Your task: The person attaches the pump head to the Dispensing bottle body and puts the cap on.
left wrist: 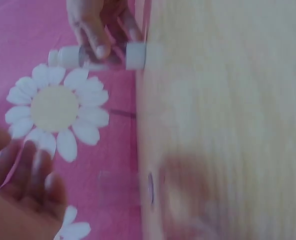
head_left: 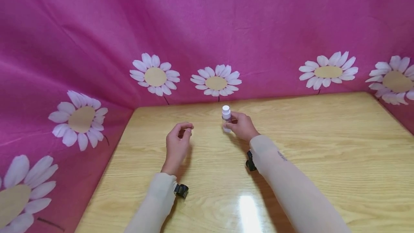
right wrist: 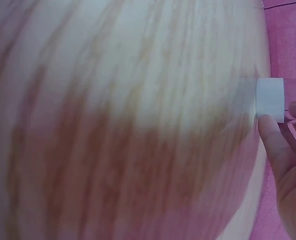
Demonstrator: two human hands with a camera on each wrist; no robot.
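Near the far side of the table, a small upright bottle (head_left: 226,113) with a white cap is held between the thumb and fingers of my right hand (head_left: 245,127). The left wrist view shows the bottle (left wrist: 135,56) sideways, with the fingers across its darker middle. Its white lower band (right wrist: 270,100) appears at the right edge of the right wrist view, next to the thumb. My left hand (head_left: 177,145) hovers over the table, left of the bottle and apart from it. The left fingers (left wrist: 30,172) are loosely bent and hold nothing.
The wooden table (head_left: 323,146) reaches back to a pink cloth (head_left: 268,39) printed with white daisies, which hangs behind and at both sides. A black wrist camera (head_left: 182,190) sits on the left sleeve, another camera (head_left: 250,161) on the right. A bright reflection lies near the front.
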